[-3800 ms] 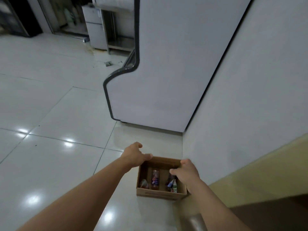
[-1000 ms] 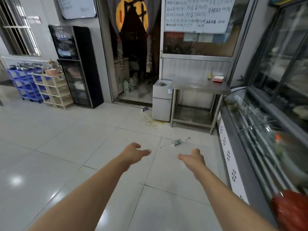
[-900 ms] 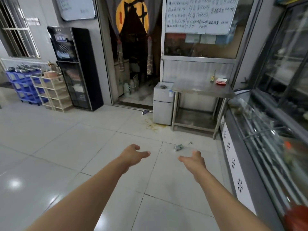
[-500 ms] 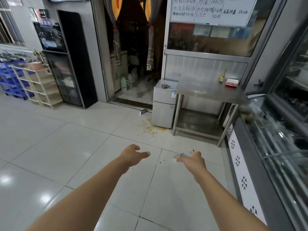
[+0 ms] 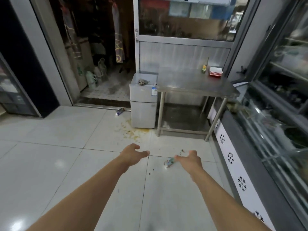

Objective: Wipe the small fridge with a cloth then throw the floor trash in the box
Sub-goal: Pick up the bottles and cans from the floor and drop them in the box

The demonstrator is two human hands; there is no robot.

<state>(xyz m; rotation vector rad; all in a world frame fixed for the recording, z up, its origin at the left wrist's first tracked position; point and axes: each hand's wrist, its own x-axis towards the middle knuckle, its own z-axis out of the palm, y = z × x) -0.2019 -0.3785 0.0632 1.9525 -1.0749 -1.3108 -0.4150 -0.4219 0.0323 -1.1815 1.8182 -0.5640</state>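
I look down on a glossy white tile floor (image 5: 50, 164) in a shop interior. A dark doorway (image 5: 100, 55) opens ahead-left w/ a black glass-door cabinet (image 5: 20, 80) beside it, and a glass display case (image 5: 275, 122) w/ snowflake decals runs down the right. The small fridge (image 5: 143, 104) stands against the back partition, touching the left end of a steel worktop (image 5: 191, 82); a crumpled cloth (image 5: 142, 82) lies on the fridge top, and a bottle (image 5: 204, 67) and a stack of red-and-white plates (image 5: 215, 71) sit at the worktop's far right. A yellowish spill (image 5: 131, 130) stains the tiles in front of the fridge.

Vs. half a second ago, fridge and worktop loom larger and nearer, and the whiteboard above has slid out of view. The crushed can (image 5: 169, 161) that sat just ahead of my right fingertips now lies just left of that hand, nearer the frame's centre. Arm posture is unchanged.

The can lies flat on the tiles, long axis diagonal, far end pointing up-right toward the worktop, near end toward me and left. A second can (image 5: 119, 111) lies near the door sill, left of the fridge, long axis also diagonal, far end up-right.

Both hands are empty, fingers loosely spread: left hand (image 5: 133, 153) over the tile joint, right hand (image 5: 189, 160) just beside the crushed can; can't tell if it touches.
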